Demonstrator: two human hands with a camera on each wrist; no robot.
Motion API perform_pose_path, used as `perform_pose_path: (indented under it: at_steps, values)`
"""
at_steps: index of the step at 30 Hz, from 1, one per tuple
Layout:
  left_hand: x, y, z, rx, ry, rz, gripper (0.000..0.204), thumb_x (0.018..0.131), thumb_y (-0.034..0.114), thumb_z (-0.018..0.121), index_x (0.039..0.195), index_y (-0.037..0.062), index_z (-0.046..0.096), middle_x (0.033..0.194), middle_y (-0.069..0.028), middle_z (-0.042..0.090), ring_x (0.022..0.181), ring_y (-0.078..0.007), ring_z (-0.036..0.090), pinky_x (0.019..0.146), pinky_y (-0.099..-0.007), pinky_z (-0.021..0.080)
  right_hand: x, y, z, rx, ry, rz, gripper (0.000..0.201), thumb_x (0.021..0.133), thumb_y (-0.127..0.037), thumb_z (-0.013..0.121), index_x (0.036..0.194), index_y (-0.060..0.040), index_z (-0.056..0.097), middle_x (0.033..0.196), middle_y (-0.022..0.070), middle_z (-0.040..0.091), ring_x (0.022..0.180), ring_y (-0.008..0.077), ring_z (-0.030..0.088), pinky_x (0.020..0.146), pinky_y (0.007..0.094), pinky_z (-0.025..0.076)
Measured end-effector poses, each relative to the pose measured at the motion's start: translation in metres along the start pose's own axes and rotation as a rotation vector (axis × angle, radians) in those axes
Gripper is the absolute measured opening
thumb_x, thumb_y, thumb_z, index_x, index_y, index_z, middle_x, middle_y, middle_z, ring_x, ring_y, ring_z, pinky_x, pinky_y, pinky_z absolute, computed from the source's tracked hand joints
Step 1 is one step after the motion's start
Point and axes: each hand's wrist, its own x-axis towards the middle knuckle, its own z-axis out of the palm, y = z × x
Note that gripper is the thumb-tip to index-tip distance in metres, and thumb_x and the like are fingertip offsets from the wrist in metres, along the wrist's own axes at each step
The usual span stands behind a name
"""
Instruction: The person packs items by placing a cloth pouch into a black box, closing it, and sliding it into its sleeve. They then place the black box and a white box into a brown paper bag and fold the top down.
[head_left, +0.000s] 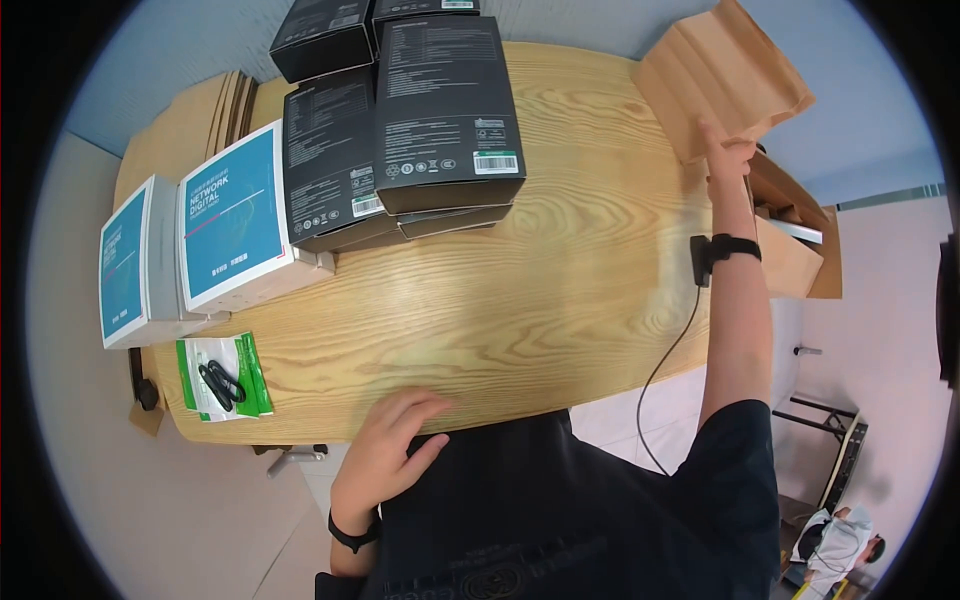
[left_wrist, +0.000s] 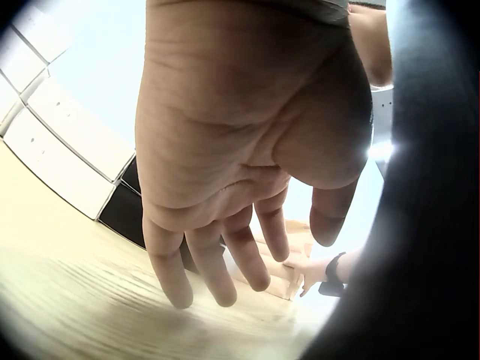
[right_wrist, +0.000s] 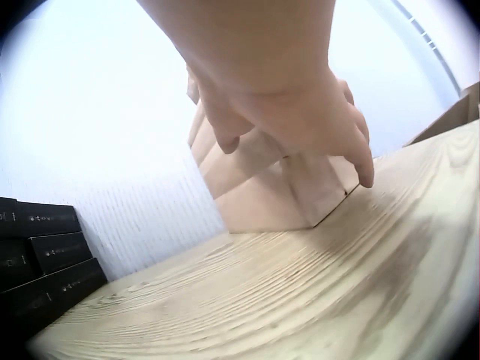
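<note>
A brown paper bag [head_left: 722, 80] stands at the back right of the wooden table. My right hand [head_left: 728, 165] holds it by its near side. In the right wrist view the thumb and fingers of the right hand [right_wrist: 292, 112] straddle the paper bag [right_wrist: 277, 184], whose base meets the tabletop; part of the bag is hidden behind the hand. My left hand [head_left: 390, 445] hovers by the table's front edge, close to the dark shirt. Its fingers are loosely extended and the palm of the left hand [left_wrist: 232, 135] is bare in the left wrist view.
Black printed boxes [head_left: 450, 110] are stacked at the back left, beside white and blue boxes [head_left: 235, 220]. Green and white packets [head_left: 255, 375] with a coiled black cable [head_left: 222, 385] lie front left. An open cardboard box [head_left: 790, 250] stands beyond the right edge. A cable [head_left: 650, 385] trails from the right wrist.
</note>
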Motion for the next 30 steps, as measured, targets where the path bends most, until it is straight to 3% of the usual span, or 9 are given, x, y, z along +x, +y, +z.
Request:
perform_pose_path:
  at_steps: [3,5,6,8,11,21,23,26,30]
  values:
    - [-0.007,-0.003,0.0,-0.021,0.058,-0.041,0.038,0.089,0.014,0.074,0.126,0.0063,0.067,0.125,-0.015,0.066,0.117,-0.037,0.06,0.102,-0.0428,0.048,-0.003,0.018,0.026,-0.179,0.186,-0.122,0.115,0.073,-0.053,0.09,0.156,-0.0024,0.03,0.138,0.0175,0.051,0.111,0.0276,0.059,0.078,0.0395,0.055]
    - [-0.011,-0.008,0.0,-0.04,0.074,-0.073,0.038,0.089,0.014,0.074,0.125,0.0058,0.067,0.124,-0.0153,0.066,0.116,-0.0372,0.061,0.101,-0.0427,0.048,-0.019,0.026,0.017,0.191,-0.418,-0.009,0.083,0.087,-0.045,0.081,0.147,-0.0003,0.045,0.114,0.009,0.06,0.093,0.0174,0.06,0.067,0.0307,0.05]
    - [-0.012,-0.012,0.0,-0.049,0.079,-0.095,0.036,0.089,0.013,0.074,0.124,0.0052,0.067,0.123,-0.0159,0.066,0.115,-0.0372,0.061,0.1,-0.0424,0.048,-0.029,0.021,0.015,0.19,-0.423,-0.001,0.083,0.087,-0.045,0.081,0.147,-0.0003,0.045,0.114,0.009,0.06,0.093,0.0174,0.06,0.067,0.0307,0.05]
    - [-0.014,-0.014,0.0,-0.056,0.074,-0.126,0.035,0.089,0.013,0.074,0.123,0.0047,0.067,0.123,-0.0164,0.066,0.114,-0.0373,0.061,0.099,-0.0422,0.049,-0.058,-0.007,0.011,0.067,-0.578,-0.124,0.047,0.092,-0.033,0.075,0.12,0.0033,0.068,0.107,0.0121,0.071,0.098,0.0194,0.064,0.09,0.0322,0.049]
    - [-0.011,-0.014,-0.003,-0.009,0.063,-0.123,0.037,0.089,0.009,0.073,0.124,0.0031,0.066,0.125,-0.0174,0.066,0.117,-0.0363,0.062,0.102,-0.0409,0.048,-0.065,-0.019,0.021,0.262,-0.537,-0.228,0.038,0.092,-0.031,0.073,0.111,0.0026,0.072,0.098,0.0091,0.073,0.089,0.015,0.062,0.082,0.0313,0.05]
    - [-0.021,-0.032,0.007,0.198,0.246,-0.18,0.042,0.086,0.01,0.075,0.126,0.0059,0.065,0.149,-0.0179,0.05,0.145,-0.042,0.039,0.116,-0.0488,0.036,-0.059,-0.015,-0.028,-0.252,-0.581,0.03,0.042,0.093,-0.035,0.07,0.119,-0.0018,0.071,0.085,0.0032,0.066,0.078,0.0121,0.061,0.067,0.0301,0.048]
    - [-0.023,-0.035,0.004,0.21,0.207,-0.195,0.044,0.084,0.01,0.076,0.127,0.0069,0.065,0.152,-0.0176,0.047,0.148,-0.0432,0.034,0.118,-0.0505,0.033,-0.052,0.0,-0.025,-0.213,-0.623,-0.263,0.055,0.09,-0.039,0.072,0.129,0.0001,0.068,0.108,0.0125,0.072,0.102,0.0202,0.066,0.088,0.0338,0.051]
    - [-0.022,-0.037,0.001,0.267,0.156,-0.163,0.047,0.083,0.011,0.076,0.129,0.0084,0.065,0.153,-0.017,0.047,0.148,-0.0434,0.035,0.12,-0.0508,0.03,-0.052,-0.007,-0.012,-0.067,-0.636,-0.241,0.069,0.089,-0.039,0.074,0.145,-0.0011,0.058,0.126,0.0186,0.069,0.119,0.025,0.062,0.103,0.0365,0.045]
    - [-0.024,-0.038,0.001,0.26,0.143,-0.172,0.045,0.084,0.014,0.077,0.128,0.0091,0.067,0.154,-0.0163,0.047,0.149,-0.0437,0.034,0.12,-0.0513,0.03,-0.056,-0.016,-0.008,-0.037,-0.651,-0.349,0.078,0.088,-0.038,0.074,0.152,0.0,0.049,0.134,0.0219,0.065,0.116,0.0305,0.063,0.098,0.0372,0.049]
